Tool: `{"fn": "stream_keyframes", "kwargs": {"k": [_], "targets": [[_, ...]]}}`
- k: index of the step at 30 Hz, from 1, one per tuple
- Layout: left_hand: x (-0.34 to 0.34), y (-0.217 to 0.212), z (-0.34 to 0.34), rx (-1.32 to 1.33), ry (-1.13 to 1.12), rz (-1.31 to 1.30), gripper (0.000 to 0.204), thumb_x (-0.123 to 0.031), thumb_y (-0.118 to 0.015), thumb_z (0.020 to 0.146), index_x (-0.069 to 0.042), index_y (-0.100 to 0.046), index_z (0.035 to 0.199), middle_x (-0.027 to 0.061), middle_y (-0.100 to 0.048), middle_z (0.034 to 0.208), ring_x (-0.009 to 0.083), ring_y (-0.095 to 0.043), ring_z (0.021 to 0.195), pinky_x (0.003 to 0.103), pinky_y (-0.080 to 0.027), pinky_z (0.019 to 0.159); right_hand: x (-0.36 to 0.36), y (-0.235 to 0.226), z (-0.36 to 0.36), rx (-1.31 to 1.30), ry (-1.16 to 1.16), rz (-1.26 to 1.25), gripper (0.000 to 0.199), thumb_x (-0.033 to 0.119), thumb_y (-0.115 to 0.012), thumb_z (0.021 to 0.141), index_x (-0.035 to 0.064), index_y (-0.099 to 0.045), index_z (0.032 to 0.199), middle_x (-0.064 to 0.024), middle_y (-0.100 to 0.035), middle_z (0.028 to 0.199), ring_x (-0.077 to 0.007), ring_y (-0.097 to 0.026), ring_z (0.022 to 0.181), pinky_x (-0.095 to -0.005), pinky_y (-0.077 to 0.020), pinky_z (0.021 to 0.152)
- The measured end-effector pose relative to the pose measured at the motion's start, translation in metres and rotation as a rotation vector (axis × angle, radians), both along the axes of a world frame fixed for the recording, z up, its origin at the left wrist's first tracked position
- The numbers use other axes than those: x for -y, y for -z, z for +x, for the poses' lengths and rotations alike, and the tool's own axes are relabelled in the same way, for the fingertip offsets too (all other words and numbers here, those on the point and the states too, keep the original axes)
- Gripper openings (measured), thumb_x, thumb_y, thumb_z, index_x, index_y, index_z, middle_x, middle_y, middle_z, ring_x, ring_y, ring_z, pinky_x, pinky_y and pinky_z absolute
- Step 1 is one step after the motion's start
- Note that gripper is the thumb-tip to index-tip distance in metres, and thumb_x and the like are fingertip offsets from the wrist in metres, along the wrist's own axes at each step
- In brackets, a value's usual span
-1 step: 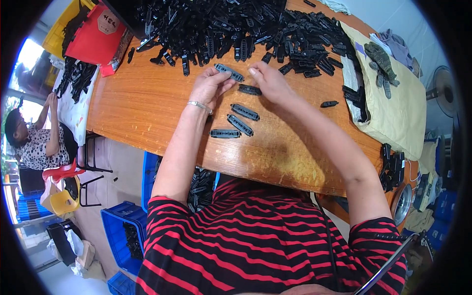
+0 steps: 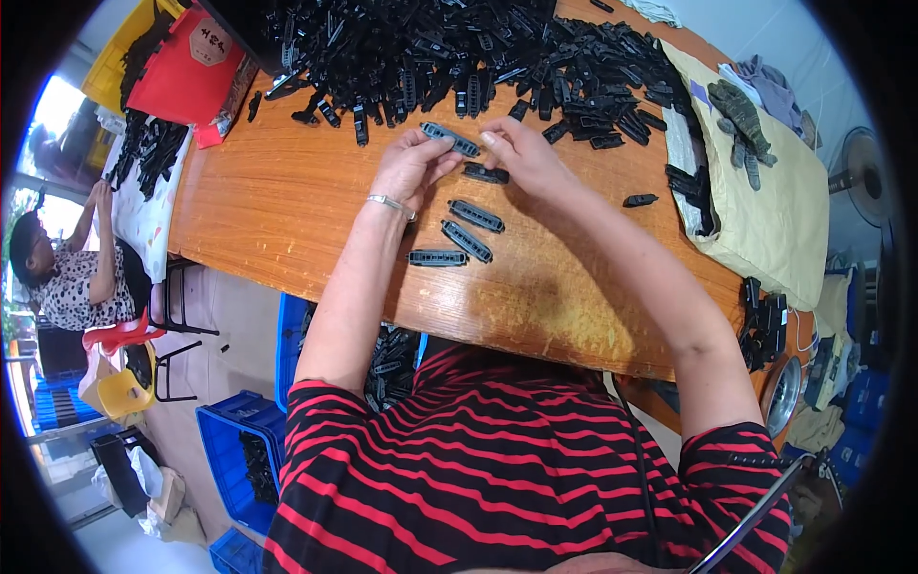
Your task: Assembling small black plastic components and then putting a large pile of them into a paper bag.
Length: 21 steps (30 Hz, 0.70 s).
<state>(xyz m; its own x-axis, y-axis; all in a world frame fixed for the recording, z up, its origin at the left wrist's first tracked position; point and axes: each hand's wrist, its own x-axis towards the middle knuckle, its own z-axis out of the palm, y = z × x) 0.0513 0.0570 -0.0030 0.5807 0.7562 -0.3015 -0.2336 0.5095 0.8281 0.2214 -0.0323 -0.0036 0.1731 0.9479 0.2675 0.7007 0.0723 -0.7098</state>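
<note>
My left hand is closed on a long, narrow dark-grey plastic part with a row of slots, its thumb on top. Right beside that part's right end is my right hand, thumb and forefinger pinched together; whatever is between them is too small to make out. Under the hands lies a black slotted part. Closer to me on the wooden table rest three similar grey parts: an upper tilted one, a middle tilted one and a level one.
A big heap of black plastic parts covers the far side. One loose part lies to the right, near a beige sack with a glove on it. A red bag stands far left; blue crates are below. Another person sits left.
The grey part in my left hand has shifted slightly to the right, toward my right hand. My right fingers have moved a little. The parts on the table lie as before.
</note>
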Motion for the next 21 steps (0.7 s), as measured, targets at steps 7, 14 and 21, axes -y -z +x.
{"fn": "stream_keyframes", "kwargs": {"k": [7,14,21], "targets": [[0.009,-0.013,0.015,-0.148,0.027,0.109,0.024,-0.002,-0.066,0.085,0.002,-0.054,0.106,0.0103,-0.064,0.091,0.0153,-0.067,0.078,0.02,-0.058,0.064,0.009,-0.013,0.014,-0.446,0.0,-0.273,0.015,0.015,-0.056,0.094,0.0004,-0.057,0.089,-0.0028,-0.059,0.064,-0.0077,-0.05,0.045,-0.0241,-0.0404,0.041],[0.002,0.005,0.019,-0.241,0.093,0.213,0.018,-0.004,-0.069,0.084,0.002,-0.061,0.099,0.0058,-0.064,0.084,0.0093,-0.062,0.069,0.017,-0.053,0.058,0.017,-0.005,0.027,-0.597,-0.022,-0.608,0.018,0.016,-0.053,0.096,0.0016,-0.054,0.085,-0.0026,-0.055,0.062,-0.0094,-0.048,0.042,-0.0258,-0.0389,0.04],[0.001,0.016,0.027,-0.396,0.137,0.395,0.011,-0.005,-0.072,0.083,-0.002,-0.061,0.085,0.0002,-0.06,0.071,0.0074,-0.053,0.059,0.02,-0.044,0.053,0.016,-0.006,0.021,-0.617,0.066,-0.628,0.018,0.015,-0.054,0.096,0.002,-0.052,0.084,-0.0029,-0.053,0.061,-0.0101,-0.046,0.041,-0.027,-0.0382,0.037]]}}
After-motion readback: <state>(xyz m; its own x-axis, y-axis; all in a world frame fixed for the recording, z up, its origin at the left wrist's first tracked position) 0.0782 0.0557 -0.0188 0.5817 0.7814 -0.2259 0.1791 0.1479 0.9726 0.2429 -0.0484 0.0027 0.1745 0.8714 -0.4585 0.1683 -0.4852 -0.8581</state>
